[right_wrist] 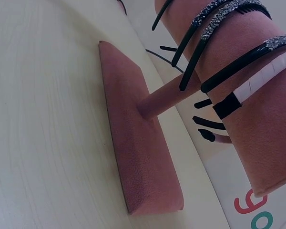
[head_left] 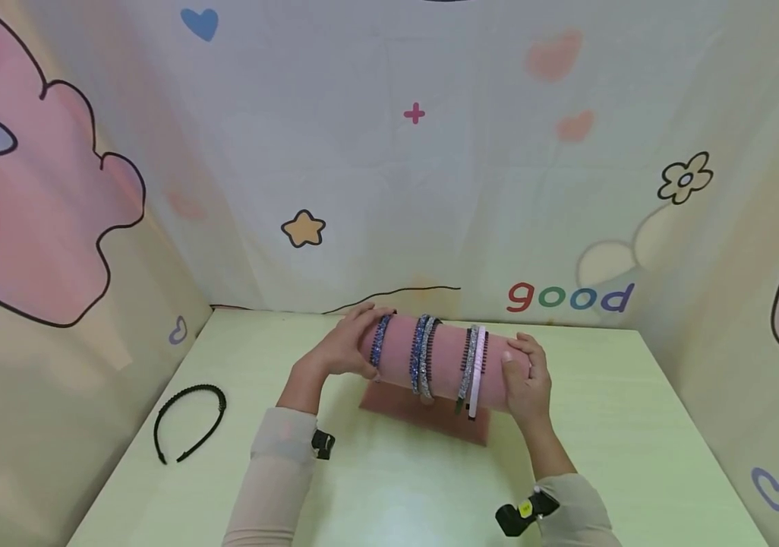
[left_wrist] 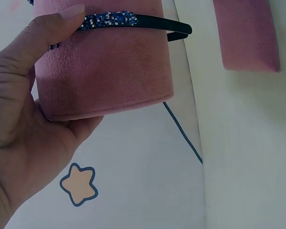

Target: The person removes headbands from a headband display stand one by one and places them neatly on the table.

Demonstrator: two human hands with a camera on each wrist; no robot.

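A pink plush headband stand lies across the head view, its padded roll tilted down to the right. My left hand grips the roll's left end, thumb over a blue glittery headband in the left wrist view. Around the right end, my right hand holds with the thumb in front. Along the roll sit a blue glitter headband, silver ones beside it and further right, and a pale pink wrapped headband. The right wrist view shows a post joining the roll to its flat base.
A thin black headband lies on the left of the pale table. Printed fabric walls enclose the table at the back and on both sides.
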